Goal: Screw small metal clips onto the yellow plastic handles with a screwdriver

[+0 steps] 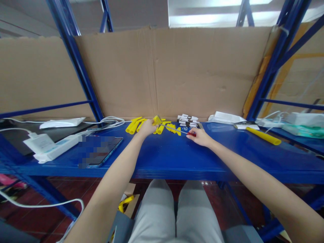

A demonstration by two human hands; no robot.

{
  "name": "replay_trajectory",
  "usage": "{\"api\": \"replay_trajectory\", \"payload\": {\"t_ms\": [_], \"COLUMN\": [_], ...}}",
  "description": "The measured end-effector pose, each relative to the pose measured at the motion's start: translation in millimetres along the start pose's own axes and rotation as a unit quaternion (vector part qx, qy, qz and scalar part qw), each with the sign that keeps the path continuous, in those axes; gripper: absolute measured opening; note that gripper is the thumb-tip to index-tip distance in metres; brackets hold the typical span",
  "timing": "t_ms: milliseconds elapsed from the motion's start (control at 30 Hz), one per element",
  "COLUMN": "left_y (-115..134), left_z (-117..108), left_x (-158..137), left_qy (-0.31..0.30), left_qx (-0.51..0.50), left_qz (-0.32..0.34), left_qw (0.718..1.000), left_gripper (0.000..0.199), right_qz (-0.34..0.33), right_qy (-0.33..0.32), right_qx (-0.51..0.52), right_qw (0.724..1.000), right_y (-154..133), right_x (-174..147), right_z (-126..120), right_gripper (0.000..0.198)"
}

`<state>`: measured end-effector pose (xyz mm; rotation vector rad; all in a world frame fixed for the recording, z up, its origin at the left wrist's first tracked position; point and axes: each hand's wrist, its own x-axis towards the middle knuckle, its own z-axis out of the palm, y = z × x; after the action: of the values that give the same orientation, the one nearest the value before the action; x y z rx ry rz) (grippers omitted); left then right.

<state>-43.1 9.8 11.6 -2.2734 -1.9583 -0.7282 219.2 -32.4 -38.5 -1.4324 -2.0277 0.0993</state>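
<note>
My left hand point(147, 128) is closed on a small yellow plastic piece point(158, 119), held just above the blue shelf top. A screwdriver point(191, 134) with a red handle is gripped in my right hand point(199, 137). Its thin metal shaft points left toward the yellow piece; whether the tip touches it I cannot tell. Beside and behind my left hand lie several yellow tube-shaped handles point(132, 127), partly covered by the hand. Small flat yellow parts point(171, 128) are heaped between my two hands. Behind the screwdriver is a stack of white-and-dark bundles point(188, 120).
A phone point(108, 152), a white power strip point(60, 147) and coiled white cable point(112, 120) are at left. On the right, a single yellow handle point(264, 136) lies near white packets point(226, 117). A cardboard panel point(189, 74) closes off the back between blue posts.
</note>
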Motion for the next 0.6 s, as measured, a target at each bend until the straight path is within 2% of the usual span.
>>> {"api": "replay_trajectory", "payload": {"t_ms": [600], "left_y": [0.0], "left_z": [2.2], "left_x": [0.0], "left_qy": [0.005], "left_qx": [0.027], "left_qz": [0.006], "left_qw": [1.000], "left_gripper": [0.028], "right_qz": [0.026], "right_qy": [-0.022], "right_qx": [-0.014], "right_qw": [0.999], "right_y": [-3.3], "right_x": [0.1], "right_z": [-3.9], "right_gripper": [0.008]}}
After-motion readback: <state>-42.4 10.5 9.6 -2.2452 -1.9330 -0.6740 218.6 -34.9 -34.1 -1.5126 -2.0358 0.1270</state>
